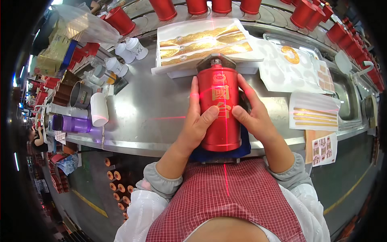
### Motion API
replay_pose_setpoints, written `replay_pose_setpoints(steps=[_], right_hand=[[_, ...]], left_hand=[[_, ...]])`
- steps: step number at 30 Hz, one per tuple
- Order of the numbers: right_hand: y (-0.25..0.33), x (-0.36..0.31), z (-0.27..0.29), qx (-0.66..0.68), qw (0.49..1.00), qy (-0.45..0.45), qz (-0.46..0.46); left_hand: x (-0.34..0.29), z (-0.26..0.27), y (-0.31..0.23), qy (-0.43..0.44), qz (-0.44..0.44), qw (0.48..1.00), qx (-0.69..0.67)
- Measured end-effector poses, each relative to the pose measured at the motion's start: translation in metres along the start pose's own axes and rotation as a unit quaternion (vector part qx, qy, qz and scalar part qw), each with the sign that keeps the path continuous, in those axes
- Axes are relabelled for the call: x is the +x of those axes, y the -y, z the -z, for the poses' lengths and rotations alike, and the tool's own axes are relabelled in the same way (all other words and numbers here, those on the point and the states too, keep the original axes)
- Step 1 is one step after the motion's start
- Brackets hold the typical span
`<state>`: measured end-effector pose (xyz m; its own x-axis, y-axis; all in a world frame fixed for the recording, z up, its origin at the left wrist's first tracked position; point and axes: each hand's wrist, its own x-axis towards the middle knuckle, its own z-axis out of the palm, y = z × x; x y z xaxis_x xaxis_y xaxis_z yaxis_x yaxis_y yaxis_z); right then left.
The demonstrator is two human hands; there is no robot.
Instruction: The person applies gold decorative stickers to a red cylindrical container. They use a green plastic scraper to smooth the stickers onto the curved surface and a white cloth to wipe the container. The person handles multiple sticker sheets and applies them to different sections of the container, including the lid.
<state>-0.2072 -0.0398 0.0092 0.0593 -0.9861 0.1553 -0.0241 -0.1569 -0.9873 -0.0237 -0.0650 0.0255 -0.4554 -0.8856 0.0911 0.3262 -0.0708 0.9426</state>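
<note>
A red bottle [220, 135] with gold characters lies in front of me, its neck pointing away. My left hand [198, 121] presses along its left side, the thumb resting on the front by the gold lettering. On the opposite side my right hand [253, 115] grips it likewise, thumb on the face. Blue cloth [246, 147] shows beneath the bottle at the counter edge. Behind the neck is a dark angular piece [228, 62]. Thin red light lines cross on the bottle. Just beyond it, gold decal sheets [201, 42] lie on white backing.
White squeeze bottles [137, 48], a white roll [99, 109] and a purple-lidded jar [74, 124] stand left on the steel counter [133, 125]. Right are gold strip decals [314, 115] and a sink [347, 99]. Red bottles [163, 9] line a conveyor behind.
</note>
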Motion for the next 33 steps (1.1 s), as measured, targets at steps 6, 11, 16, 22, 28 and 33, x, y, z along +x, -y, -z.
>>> replay_pose_setpoints(steps=[6, 11, 16, 22, 28, 33], right_hand=[[0.007, 0.001, -0.004, -0.014, 1.000, -0.007, 0.001], [0.006, 0.001, -0.004, 0.033, 0.999, -0.012, -0.030], [0.001, -0.001, -0.003, -0.048, 0.998, 0.004, 0.028], [0.005, 0.000, -0.002, -0.042, 0.999, 0.003, -0.004], [0.004, -0.001, -0.001, -0.044, 0.999, 0.022, -0.012], [0.022, -0.004, 0.010, -0.174, 0.984, 0.007, 0.035]], left_hand=[[0.000, 0.000, 0.000, 0.003, 0.001, 1.000, -0.007], [0.000, 0.000, 0.001, 0.003, -0.002, 1.000, -0.002], [0.002, 0.004, 0.003, 0.004, -0.006, 0.999, 0.032], [-0.011, 0.020, -0.001, 0.003, -0.299, 0.846, 0.442], [0.015, 0.026, -0.041, 0.152, -0.345, 0.715, 0.589], [0.049, 0.031, -0.040, 0.096, -0.372, 0.704, 0.598]])
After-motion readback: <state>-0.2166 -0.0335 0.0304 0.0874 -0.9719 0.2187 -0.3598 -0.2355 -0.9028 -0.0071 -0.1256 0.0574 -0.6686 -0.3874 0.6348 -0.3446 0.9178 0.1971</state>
